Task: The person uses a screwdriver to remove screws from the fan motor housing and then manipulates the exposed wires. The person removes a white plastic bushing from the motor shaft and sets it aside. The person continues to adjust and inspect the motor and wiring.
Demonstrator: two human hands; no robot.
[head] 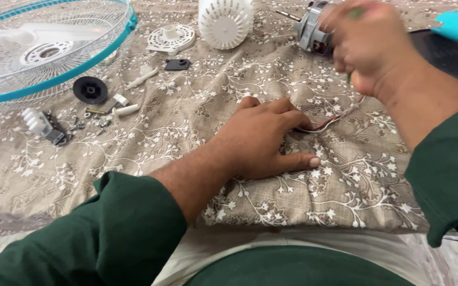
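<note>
Here the left hand lies flat and open on the patterned cloth, fingers pressing down on a bundle of coloured wires that runs up toward the grey fan motor — the motor sits at the far edge, just beside the right hand. The right hand is blurred, curled shut over something green; what it grips I cannot tell. Off left lie a fan grille, a black knob and small screws.
</note>
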